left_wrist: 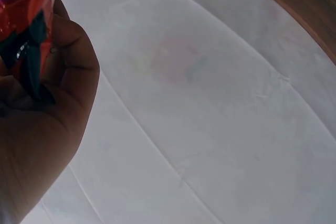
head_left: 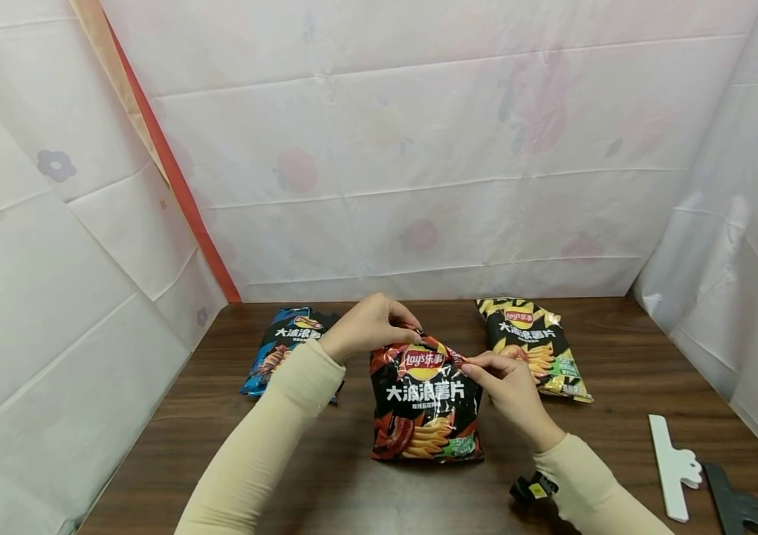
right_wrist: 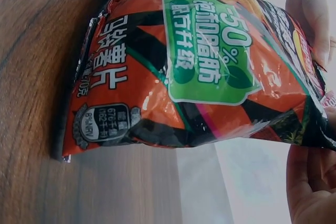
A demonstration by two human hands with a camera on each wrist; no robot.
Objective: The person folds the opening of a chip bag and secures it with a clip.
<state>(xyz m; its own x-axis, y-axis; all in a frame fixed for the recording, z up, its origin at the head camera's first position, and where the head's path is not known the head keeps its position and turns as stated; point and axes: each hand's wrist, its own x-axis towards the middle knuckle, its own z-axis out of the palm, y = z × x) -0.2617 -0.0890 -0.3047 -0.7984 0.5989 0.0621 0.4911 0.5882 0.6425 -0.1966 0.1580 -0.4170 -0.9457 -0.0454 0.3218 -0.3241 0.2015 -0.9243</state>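
Observation:
A red and black bag of potato chips [head_left: 427, 416] stands upright near the middle of the table, its lower edge on the wood. My left hand [head_left: 374, 325] pinches its top left edge, and the left wrist view shows those fingers [left_wrist: 79, 56] curled on the red foil. At the top right corner, my right hand [head_left: 509, 386] pinches the folded edge between thumb and fingertips. In the right wrist view the bag's front [right_wrist: 210, 56] fills most of the picture, with part of the right hand [right_wrist: 310, 177] at the lower right.
A blue chip bag [head_left: 279, 349] lies at the back left, partly behind my left arm. To the back right lies a yellow and black chip bag [head_left: 533, 345]. A white clip [head_left: 672, 468] and a black clip [head_left: 730, 498] lie at the right on the brown table [head_left: 172, 453].

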